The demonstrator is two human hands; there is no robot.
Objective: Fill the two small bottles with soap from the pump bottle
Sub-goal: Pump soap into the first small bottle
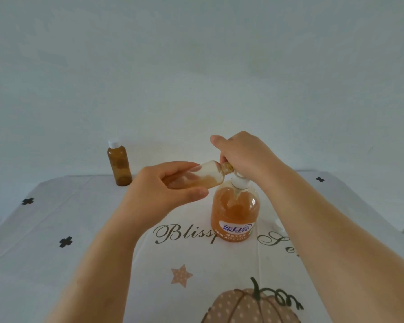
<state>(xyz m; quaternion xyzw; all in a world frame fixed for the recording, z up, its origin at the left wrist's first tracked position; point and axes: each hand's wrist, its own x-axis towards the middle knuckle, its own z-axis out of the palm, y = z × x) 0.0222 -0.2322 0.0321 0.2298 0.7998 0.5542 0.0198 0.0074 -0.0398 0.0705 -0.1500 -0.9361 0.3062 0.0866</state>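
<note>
The table (56, 241) was nearest to me, under a white cloth with a printed pumpkin. A little further, near the middle, the pump bottle (234, 215) stood upright, more than half full of orange soap. At its three o'clock lay a small white thing (279, 223), perhaps a cap, half hidden by the right forearm.

Above the bottle, the right hand (240, 155) was closed over the pump head (239, 180), with the fingers curled down around it. At nine o'clock from the pump head, the left hand (154, 190) gripped the small bottle (203, 174) between thumb and fingers. The bottle was tilted almost flat, with its open neck at the spout. I could not tell whether the two touched. Some pale soap lay inside it.

This small bottle looked light and thin-walled to me. I judged it would become slippery if soap ran over the neck, so the hold belongs round the body, without squeezing.

Far off at ten o'clock, near the back edge, the second small bottle (119, 165) stood capped and well apart. I could not tell its filling.
</note>
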